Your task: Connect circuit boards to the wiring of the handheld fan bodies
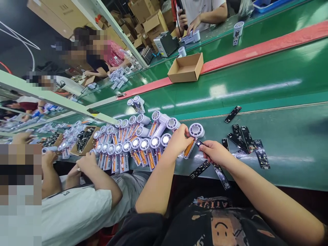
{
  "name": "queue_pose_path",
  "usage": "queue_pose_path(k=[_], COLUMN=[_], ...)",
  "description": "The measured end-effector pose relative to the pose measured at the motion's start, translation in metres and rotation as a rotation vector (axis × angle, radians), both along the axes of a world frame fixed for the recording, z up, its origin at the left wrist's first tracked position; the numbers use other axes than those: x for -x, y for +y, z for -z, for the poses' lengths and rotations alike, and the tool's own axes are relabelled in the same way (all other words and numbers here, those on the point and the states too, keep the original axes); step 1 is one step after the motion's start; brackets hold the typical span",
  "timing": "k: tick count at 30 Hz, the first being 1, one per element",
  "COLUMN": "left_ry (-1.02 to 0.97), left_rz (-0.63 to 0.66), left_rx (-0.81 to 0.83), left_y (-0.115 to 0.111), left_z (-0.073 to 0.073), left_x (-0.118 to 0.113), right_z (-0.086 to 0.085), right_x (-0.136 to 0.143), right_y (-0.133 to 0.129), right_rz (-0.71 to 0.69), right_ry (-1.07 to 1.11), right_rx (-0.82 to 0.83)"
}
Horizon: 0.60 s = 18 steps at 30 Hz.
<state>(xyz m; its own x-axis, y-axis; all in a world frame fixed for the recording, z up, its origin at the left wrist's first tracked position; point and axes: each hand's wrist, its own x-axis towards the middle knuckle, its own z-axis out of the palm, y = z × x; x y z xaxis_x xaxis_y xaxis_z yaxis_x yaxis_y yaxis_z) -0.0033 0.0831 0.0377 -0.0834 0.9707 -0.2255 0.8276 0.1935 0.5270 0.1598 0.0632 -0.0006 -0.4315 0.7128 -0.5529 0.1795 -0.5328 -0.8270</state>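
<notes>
The right hand (215, 151) covers one end of the circuit board (199, 142) it pinches; the left hand (180, 139) hides the handle of a fan (172, 123). Markings on the loose board (221, 177) at the table's (297, 143) near edge are too small to read. The view's top crops a blue tray (268, 7).
</notes>
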Motion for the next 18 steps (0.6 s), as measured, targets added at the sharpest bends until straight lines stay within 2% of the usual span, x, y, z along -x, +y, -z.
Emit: queue_pose_path(k=[5,9,14,16,18], left_ry=[-0.039,0.019,0.158,0.191,0.226], left_rz=[-0.018,0.032,0.258,0.357,0.401], left_rx=[0.11,0.084,-0.052,-0.054,-0.044], left_y=[0.012,0.0,-0.024,-0.025,-0.021], left_z=[0.002,-0.005,-0.013,-0.014,-0.014], left_x=[-0.003,-0.008,-0.005,-0.003,-0.002], right_z=[-0.002,-0.002,-0.002,-0.002,-0.002], right_x=[-0.001,-0.007,-0.01,-0.009,-0.009], right_y=[0.002,0.004,0.005,0.005,0.005], right_rz=[-0.001,0.008,-0.001,0.001,0.003], right_ry=[-0.001,0.005,0.018,0.015,0.011], right_rx=[0.017,0.028,0.039,0.036,0.033])
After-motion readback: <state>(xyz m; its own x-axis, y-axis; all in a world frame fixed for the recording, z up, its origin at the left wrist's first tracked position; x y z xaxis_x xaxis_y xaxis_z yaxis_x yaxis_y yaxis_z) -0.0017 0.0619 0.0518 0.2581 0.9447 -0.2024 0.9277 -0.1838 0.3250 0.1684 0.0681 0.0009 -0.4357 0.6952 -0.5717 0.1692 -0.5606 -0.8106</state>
